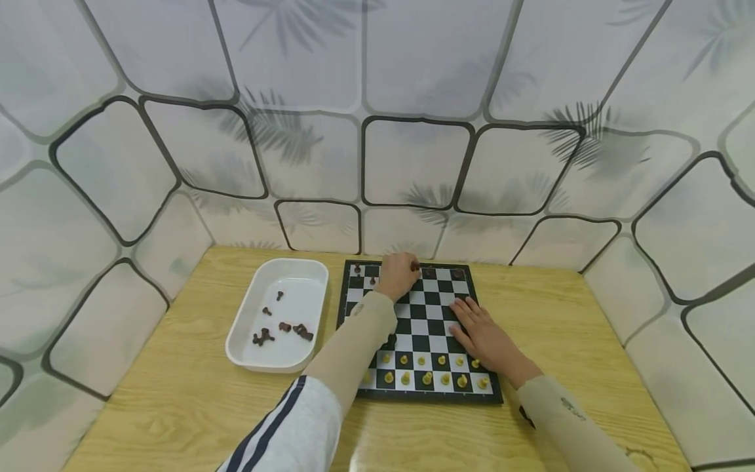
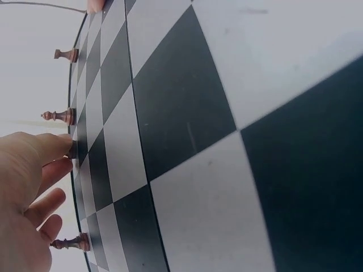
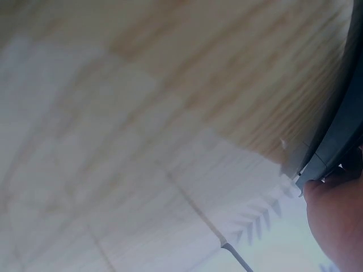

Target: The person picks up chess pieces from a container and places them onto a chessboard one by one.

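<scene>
My left hand reaches over the far row of a black-and-white chessboard. Its thumb and index finger pinch a dark brown chess piece at the board's far edge, mostly covered by the fingertips in the left wrist view. On one side of that piece stand a brown bishop and a brown rook; on the other is a brown pawn-like piece. My right hand rests on the board's right edge, fingers extended. Yellow chess pieces fill the two near rows.
Left of the board, a white tray holds several brown pieces, some standing or lying apart, others clustered. Both lie on a light wooden table. A patterned curtain-like wall rises behind the table and along both sides.
</scene>
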`<state>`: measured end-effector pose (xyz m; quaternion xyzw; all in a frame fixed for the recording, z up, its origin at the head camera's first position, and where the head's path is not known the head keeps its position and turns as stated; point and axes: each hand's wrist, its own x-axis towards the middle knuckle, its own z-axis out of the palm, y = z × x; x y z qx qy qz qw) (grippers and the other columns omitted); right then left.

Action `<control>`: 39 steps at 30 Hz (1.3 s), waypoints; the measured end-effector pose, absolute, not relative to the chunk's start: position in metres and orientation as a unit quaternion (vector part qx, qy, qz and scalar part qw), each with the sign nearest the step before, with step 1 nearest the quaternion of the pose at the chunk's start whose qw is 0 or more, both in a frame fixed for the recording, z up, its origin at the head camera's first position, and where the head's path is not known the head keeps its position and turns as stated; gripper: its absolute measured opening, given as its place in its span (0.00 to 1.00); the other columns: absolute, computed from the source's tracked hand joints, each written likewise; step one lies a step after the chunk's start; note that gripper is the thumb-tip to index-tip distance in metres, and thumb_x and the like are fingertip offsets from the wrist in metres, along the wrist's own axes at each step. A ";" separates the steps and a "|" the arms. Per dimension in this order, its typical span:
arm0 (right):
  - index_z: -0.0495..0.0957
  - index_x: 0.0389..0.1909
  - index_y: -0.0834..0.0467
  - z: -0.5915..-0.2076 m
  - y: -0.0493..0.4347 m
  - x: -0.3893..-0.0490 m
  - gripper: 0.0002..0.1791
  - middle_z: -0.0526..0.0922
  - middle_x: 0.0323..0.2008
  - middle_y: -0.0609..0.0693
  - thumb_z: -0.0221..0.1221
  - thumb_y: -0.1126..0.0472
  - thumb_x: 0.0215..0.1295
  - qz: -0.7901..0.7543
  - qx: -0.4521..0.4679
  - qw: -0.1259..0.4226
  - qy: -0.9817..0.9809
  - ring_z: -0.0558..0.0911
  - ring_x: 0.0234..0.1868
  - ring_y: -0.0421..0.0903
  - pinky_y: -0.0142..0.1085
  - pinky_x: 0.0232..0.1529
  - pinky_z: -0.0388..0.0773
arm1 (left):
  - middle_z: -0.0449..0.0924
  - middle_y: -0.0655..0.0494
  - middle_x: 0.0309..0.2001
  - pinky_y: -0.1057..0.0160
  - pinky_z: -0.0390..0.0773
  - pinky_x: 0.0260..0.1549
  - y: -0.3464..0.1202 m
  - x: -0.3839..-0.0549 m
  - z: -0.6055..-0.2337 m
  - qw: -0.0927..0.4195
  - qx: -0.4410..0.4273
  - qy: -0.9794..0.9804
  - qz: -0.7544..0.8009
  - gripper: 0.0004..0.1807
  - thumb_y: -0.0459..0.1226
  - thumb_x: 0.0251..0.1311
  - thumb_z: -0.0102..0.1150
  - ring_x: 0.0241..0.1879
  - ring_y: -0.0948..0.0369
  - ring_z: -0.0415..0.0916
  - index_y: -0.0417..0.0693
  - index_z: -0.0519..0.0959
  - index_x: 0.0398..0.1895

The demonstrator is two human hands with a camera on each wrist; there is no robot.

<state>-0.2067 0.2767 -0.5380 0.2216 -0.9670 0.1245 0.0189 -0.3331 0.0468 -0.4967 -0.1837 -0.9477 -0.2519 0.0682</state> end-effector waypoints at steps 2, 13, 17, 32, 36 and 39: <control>0.62 0.79 0.66 -0.537 0.276 -0.207 0.35 0.64 0.79 0.65 0.51 0.48 0.83 0.125 0.219 0.016 -0.967 0.58 0.82 0.67 0.63 0.79 0.57 | 0.91 0.52 0.39 0.56 0.84 0.44 0.046 -0.334 -0.498 0.069 -0.182 -0.948 -0.253 0.07 0.38 0.70 0.67 0.38 0.56 0.86 0.47 0.90 0.44; 0.63 0.78 0.67 -0.537 0.274 -0.205 0.34 0.65 0.78 0.66 0.50 0.47 0.83 0.129 0.225 0.030 -0.965 0.59 0.81 0.69 0.65 0.78 0.58 | 0.91 0.52 0.37 0.53 0.83 0.48 0.046 -0.331 -0.494 0.074 -0.181 -0.949 -0.246 0.06 0.39 0.71 0.67 0.37 0.55 0.86 0.46 0.89 0.41; 0.63 0.79 0.67 -0.537 0.274 -0.206 0.34 0.64 0.79 0.66 0.50 0.48 0.84 0.126 0.229 0.029 -0.965 0.58 0.81 0.68 0.64 0.78 0.58 | 0.91 0.52 0.39 0.53 0.84 0.51 0.046 -0.332 -0.490 0.073 -0.180 -0.950 -0.244 0.10 0.41 0.70 0.68 0.38 0.56 0.87 0.46 0.89 0.46; 0.60 0.80 0.66 -0.540 0.276 -0.205 0.35 0.62 0.80 0.64 0.49 0.47 0.84 0.114 0.218 0.009 -0.969 0.56 0.83 0.66 0.63 0.80 0.55 | 0.90 0.43 0.47 0.49 0.86 0.51 0.007 -0.341 -0.459 0.092 -0.176 -0.910 -0.364 0.16 0.38 0.77 0.56 0.46 0.49 0.87 0.39 0.86 0.55; 0.60 0.80 0.65 -0.540 0.276 -0.204 0.36 0.62 0.80 0.64 0.49 0.46 0.84 0.107 0.216 0.012 -0.970 0.57 0.83 0.66 0.64 0.80 0.54 | 0.90 0.43 0.50 0.49 0.84 0.53 -0.016 -0.340 -0.447 0.099 -0.164 -0.911 -0.366 0.16 0.38 0.76 0.55 0.49 0.48 0.87 0.38 0.86 0.56; 0.60 0.80 0.65 -0.540 0.276 -0.205 0.35 0.62 0.80 0.63 0.48 0.46 0.84 0.104 0.215 0.015 -0.971 0.57 0.82 0.66 0.64 0.80 0.54 | 0.90 0.43 0.49 0.49 0.83 0.54 -0.036 -0.337 -0.440 0.111 -0.159 -0.914 -0.357 0.17 0.38 0.75 0.55 0.49 0.48 0.86 0.38 0.86 0.55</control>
